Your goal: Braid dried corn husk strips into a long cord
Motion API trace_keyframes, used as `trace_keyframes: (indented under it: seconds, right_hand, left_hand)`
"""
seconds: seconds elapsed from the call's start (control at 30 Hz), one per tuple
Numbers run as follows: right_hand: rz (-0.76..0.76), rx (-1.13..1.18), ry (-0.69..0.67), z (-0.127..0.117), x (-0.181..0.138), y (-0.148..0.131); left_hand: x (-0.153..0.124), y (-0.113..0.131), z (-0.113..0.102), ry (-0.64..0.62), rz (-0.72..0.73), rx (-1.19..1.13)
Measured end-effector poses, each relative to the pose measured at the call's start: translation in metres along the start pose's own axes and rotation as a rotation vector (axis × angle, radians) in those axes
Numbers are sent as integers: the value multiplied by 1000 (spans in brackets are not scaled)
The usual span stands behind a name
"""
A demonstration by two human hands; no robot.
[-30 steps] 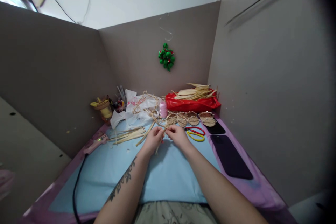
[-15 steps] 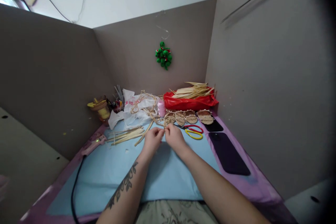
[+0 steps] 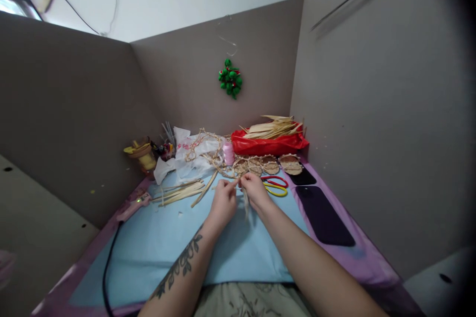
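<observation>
My left hand [image 3: 224,199] and my right hand [image 3: 255,191] meet over the middle of the blue work surface [image 3: 163,242], fingertips almost touching. Both are closed in a pinch on a thin straw braid [image 3: 246,203], whose pale loose ends hang blurred below the right fingers. The grip itself is partly hidden by the fingers. Just behind the hands lie several round woven straw pieces [image 3: 269,164] with beaded-looking edges. Right of my right hand are scissors [image 3: 275,185] with one red and one yellow handle. A pink thread spool [image 3: 228,153] stands behind.
Flat straw strips [image 3: 182,192] lie left of the hands. A red bag [image 3: 269,145] of dry husks [image 3: 271,129] and a white plastic bag [image 3: 197,146] sit at the back. At right is a dark phone [image 3: 324,215]; at left, a pink corded tool [image 3: 134,206]. Grey panels [image 3: 211,64] surround the table.
Both hands have shifted slightly right. Pale straw ends now show hanging below the right fingers, and the right hand covers more of the scissors.
</observation>
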State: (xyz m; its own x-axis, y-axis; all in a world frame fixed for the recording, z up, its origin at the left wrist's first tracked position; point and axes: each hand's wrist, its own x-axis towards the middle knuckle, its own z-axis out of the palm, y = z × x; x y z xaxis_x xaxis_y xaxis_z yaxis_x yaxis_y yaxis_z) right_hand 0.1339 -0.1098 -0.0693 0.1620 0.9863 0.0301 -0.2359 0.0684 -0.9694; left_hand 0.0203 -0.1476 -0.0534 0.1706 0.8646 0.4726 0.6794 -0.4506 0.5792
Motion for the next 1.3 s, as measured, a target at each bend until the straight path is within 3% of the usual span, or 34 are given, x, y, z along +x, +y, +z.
trace_keyframes:
  seconds: [0.1, 0.33, 0.6, 0.73, 0.9, 1.03, 1.3]
  right_hand:
    - [-31, -51, -34, 0, 1, -2]
    - [-50, -35, -124, -3, 0, -7]
    - [-156, -241, -166, -14, 5, -13]
    - [-158, -259, -174, -16, 5, -14]
    - [-20, -96, -175, -18, 5, -12]
    - [118, -30, -140, -21, 7, -11]
    - [253, -41, -107, -21, 8, -18]
  left_hand:
    - [14, -9, -9, 113, -74, -84]
    - [32, 3, -14, -184, -84, -175]
    - [38, 1, -11, -221, -183, -187]
    - [44, -7, -6, -252, -139, -287]
    - [51, -14, -5, -323, -43, -263]
    - [57, -21, 2, -361, -49, -223]
    - [50, -25, 8, -319, -95, -236]
